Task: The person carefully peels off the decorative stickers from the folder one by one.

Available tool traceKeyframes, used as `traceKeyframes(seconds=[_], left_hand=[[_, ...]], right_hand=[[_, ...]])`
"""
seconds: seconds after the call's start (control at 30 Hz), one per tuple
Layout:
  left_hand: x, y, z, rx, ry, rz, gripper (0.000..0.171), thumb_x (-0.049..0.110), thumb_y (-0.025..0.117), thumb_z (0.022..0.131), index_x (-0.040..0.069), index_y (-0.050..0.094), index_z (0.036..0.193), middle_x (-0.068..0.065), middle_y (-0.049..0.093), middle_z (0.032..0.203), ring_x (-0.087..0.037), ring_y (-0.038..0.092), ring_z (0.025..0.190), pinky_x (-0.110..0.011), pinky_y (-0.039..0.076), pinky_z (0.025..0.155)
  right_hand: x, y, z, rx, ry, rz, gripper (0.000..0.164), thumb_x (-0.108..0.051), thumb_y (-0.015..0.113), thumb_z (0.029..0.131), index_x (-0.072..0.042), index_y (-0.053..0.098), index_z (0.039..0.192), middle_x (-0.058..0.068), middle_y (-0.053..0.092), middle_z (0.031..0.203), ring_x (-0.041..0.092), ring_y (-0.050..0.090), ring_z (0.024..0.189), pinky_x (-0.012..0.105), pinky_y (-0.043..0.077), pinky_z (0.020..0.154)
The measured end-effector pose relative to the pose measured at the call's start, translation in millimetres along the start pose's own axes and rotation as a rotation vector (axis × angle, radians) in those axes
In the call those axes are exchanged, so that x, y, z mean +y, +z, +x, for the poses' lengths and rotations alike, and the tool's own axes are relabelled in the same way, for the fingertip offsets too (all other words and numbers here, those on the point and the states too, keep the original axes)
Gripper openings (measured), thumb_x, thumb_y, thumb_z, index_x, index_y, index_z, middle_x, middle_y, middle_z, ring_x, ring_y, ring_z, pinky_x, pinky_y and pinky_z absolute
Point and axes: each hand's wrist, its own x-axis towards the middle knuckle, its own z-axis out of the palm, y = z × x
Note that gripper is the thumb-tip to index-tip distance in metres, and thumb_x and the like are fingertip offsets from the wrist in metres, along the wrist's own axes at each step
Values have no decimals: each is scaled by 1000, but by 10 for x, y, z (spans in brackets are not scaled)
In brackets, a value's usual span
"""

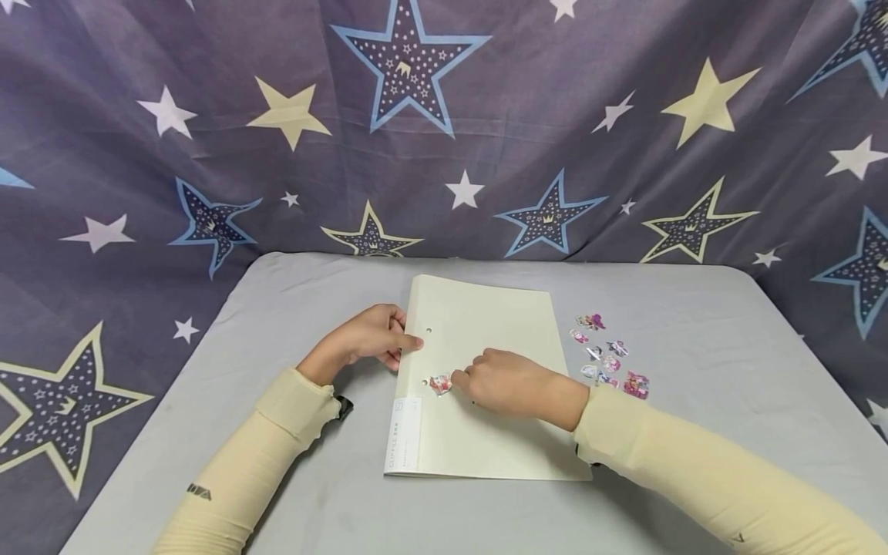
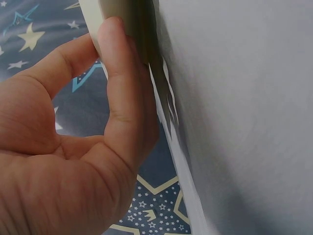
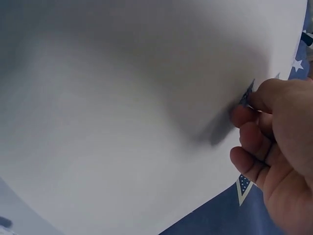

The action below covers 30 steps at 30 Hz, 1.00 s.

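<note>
A cream clip file folder (image 1: 492,324) lies closed on the table, with a white label (image 1: 404,435) at the lower end of its spine. My left hand (image 1: 371,337) grips the spine edge, thumb on the front cover and fingers along the side; the left wrist view shows fingers (image 2: 120,83) against the spine. Over the lower middle of the cover is my right hand (image 1: 513,389), pinching a small red and silver sticker (image 1: 440,385) between thumb and forefinger. From the right wrist, that sticker (image 3: 248,93) looks dark and stands tilted to the cover.
Several small colourful stickers (image 1: 610,364) lie scattered on the grey cloth right of the folder, close to my right wrist. Two round holes (image 1: 428,331) run along the cover near the spine. Behind the table (image 1: 312,285) hangs a star-patterned curtain (image 1: 416,154).
</note>
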Motion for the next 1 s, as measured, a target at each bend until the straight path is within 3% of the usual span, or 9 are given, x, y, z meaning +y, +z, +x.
traceKeyframes(seconds=[0.17, 0.53, 1.0], left_hand=[[-2, 0, 5, 3, 1, 1, 51, 19, 76, 81, -4, 43, 113, -15, 61, 84, -21, 62, 56, -38, 61, 59], [-2, -4, 8, 7, -5, 0, 52, 19, 76, 81, -4, 42, 114, -15, 60, 84, -21, 62, 55, -38, 61, 59], [1, 0, 1, 17, -9, 4, 50, 20, 76, 81, -2, 43, 113, -15, 60, 84, -21, 62, 55, -39, 61, 59]], right_hand=[[-14, 29, -10, 54, -13, -95, 8, -7, 56, 87, -12, 50, 85, -4, 54, 62, 13, 49, 55, 23, 39, 52], [14, 32, -46, 64, -14, -117, 7, -6, 53, 88, -10, 47, 86, -4, 51, 59, 14, 46, 53, 23, 40, 54], [38, 17, -94, 75, 14, -43, 14, -15, 58, 88, -10, 46, 85, -5, 48, 58, 13, 42, 53, 23, 38, 54]])
